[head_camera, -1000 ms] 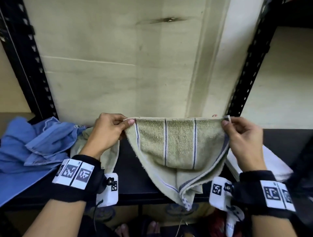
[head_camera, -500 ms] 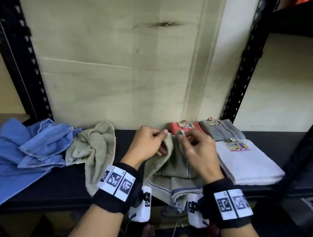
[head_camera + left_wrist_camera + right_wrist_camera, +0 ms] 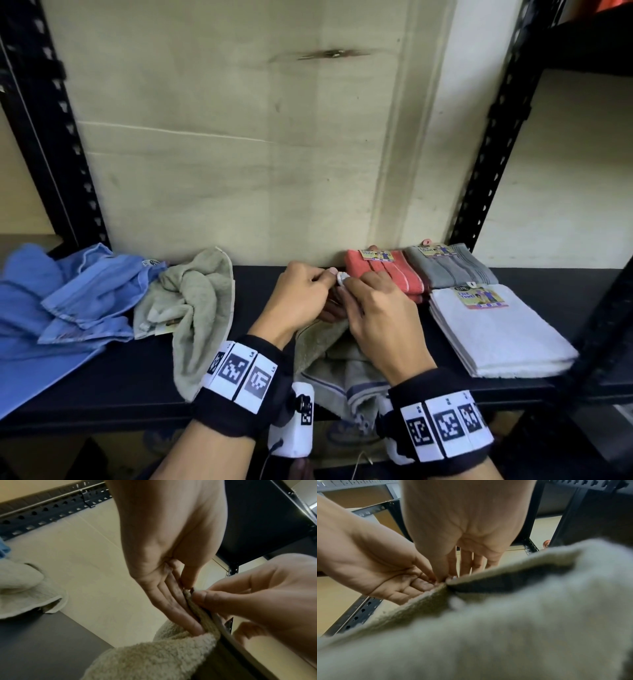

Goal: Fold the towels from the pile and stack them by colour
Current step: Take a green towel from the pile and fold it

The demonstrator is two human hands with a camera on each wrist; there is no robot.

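Observation:
An olive towel with dark stripes (image 3: 329,363) hangs folded in half over the front edge of the black shelf (image 3: 120,387). Its two top corners meet between my hands. My left hand (image 3: 329,275) pinches the joined corners between thumb and fingers, seen close in the left wrist view (image 3: 186,588). My right hand (image 3: 345,283) pinches the same corners from the right (image 3: 443,579). The towel's terry side (image 3: 154,655) fills the lower part of both wrist views (image 3: 505,615). Its lower end is hidden behind my wrists.
A crumpled olive towel (image 3: 195,301) and blue cloths (image 3: 61,308) lie at the left. Folded stacks sit at the right: red (image 3: 383,274), grey (image 3: 448,267), white (image 3: 496,329). Black uprights (image 3: 493,137) frame the shelf, with a board wall behind.
My hands held the towel spread wide and raised; they have come together and dropped toward the shelf, bringing the two top corners to meet and folding the towel in half.

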